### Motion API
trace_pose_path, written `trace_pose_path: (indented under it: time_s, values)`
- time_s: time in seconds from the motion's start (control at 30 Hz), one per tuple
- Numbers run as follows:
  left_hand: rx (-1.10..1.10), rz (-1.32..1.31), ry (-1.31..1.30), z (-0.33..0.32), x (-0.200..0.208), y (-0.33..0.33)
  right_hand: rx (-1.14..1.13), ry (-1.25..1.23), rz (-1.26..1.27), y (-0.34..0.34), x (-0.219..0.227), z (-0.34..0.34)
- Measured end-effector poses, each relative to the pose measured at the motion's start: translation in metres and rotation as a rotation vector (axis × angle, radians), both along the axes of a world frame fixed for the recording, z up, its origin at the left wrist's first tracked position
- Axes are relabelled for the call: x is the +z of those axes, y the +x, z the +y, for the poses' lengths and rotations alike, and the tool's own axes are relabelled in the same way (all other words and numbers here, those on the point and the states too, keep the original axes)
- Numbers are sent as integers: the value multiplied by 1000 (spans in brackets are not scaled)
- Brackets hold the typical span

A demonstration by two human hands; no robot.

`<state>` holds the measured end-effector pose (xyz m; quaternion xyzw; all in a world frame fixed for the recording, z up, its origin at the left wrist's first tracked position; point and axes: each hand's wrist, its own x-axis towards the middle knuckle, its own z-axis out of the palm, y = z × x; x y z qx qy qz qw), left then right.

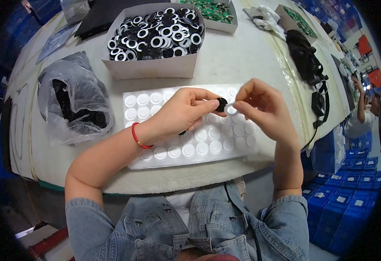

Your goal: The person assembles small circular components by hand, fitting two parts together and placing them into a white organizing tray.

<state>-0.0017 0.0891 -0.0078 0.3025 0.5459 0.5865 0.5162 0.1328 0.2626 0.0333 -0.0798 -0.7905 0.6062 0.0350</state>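
Grasping black round disc (221, 104) with left fingers (208, 105) | pinching small white round piece (231, 110) with right fingers (248, 110) | over white rectangular sheet (199, 159) | might drop either through loose pinch

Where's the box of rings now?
In the head view, the box stands left of centre near the top, beyond the white tray, right of the large plastic bag.
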Motion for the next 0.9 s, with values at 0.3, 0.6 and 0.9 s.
trace_pose_path:
  time_s: [0.3,0.6,0.9]
  values:
    - [21,8,-56,-2,-5,-3,-111,134,141,-23,-16,-14]
    - [29,-48,0,0,6,3,-130,155,173,-24,-20,-14]
    - [53,17,22,-3,-2,3,-152,-18,119,-20,-25,-19]
